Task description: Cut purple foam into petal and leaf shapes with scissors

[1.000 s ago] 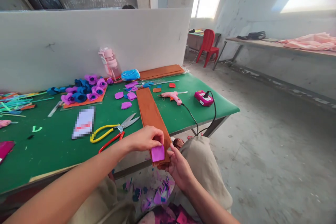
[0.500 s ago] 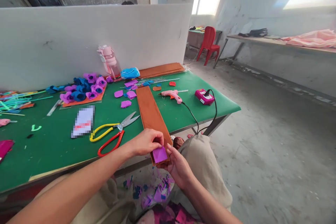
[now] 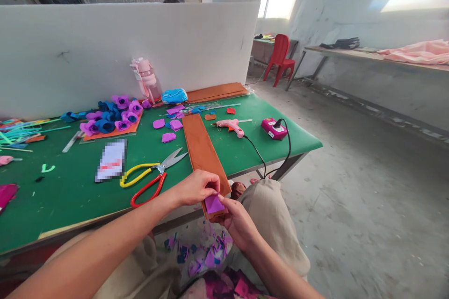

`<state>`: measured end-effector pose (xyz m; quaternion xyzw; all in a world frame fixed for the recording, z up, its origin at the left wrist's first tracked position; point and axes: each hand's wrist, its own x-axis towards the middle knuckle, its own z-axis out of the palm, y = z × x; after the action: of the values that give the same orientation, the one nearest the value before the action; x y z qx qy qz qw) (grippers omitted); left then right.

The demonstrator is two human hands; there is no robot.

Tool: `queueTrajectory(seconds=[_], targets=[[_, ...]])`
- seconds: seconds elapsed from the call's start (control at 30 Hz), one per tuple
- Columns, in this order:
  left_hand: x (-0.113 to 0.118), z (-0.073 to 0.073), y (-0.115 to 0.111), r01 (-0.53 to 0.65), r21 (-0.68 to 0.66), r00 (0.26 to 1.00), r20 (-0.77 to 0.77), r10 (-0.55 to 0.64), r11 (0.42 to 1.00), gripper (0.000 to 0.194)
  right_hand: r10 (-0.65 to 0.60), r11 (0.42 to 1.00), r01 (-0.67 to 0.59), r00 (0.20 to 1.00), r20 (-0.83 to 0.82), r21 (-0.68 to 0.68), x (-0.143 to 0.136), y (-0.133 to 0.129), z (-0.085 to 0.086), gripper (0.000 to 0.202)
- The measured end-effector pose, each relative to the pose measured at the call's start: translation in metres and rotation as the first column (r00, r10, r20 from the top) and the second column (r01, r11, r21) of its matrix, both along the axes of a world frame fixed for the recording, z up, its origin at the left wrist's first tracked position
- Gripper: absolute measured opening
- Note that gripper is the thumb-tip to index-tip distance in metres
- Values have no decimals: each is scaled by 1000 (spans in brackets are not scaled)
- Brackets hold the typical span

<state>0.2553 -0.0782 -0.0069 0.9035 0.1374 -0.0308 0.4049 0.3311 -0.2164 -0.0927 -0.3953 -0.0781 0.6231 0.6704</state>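
A small purple square (image 3: 214, 204) lies on the near end of a long brown strip (image 3: 203, 149), which reaches past the table edge toward me. My left hand (image 3: 199, 188) pinches the square's upper edge between thumb and fingertips. From the right, my right hand (image 3: 235, 217) grips the strip's near end, its thumb on the square's right side and its fingers underneath, partly hidden. Left of the strip, scissors (image 3: 161, 168) with one yellow and one red handle lie with their blades apart. Loose purple petals (image 3: 169, 137) sit beyond them.
On the green table (image 3: 77, 205) are a pink glue gun (image 3: 229, 126), a magenta power socket (image 3: 274, 129) with a black cable, purple and blue paper flowers (image 3: 112, 116), a blue packet (image 3: 174, 96) and a pink bottle (image 3: 144, 77). Scraps (image 3: 199, 252) lie below.
My right thumb has moved left onto the purple square. My left hand keeps its pinch at the square's upper edge, almost unmoved.
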Motion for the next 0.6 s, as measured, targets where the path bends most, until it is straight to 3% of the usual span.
queueTrajectory(seconds=[0.6], targets=[[1, 3, -6, -14, 0, 1000, -5, 14, 1000, 14, 12, 1000, -11, 998, 63, -6, -2, -2, 3, 31]])
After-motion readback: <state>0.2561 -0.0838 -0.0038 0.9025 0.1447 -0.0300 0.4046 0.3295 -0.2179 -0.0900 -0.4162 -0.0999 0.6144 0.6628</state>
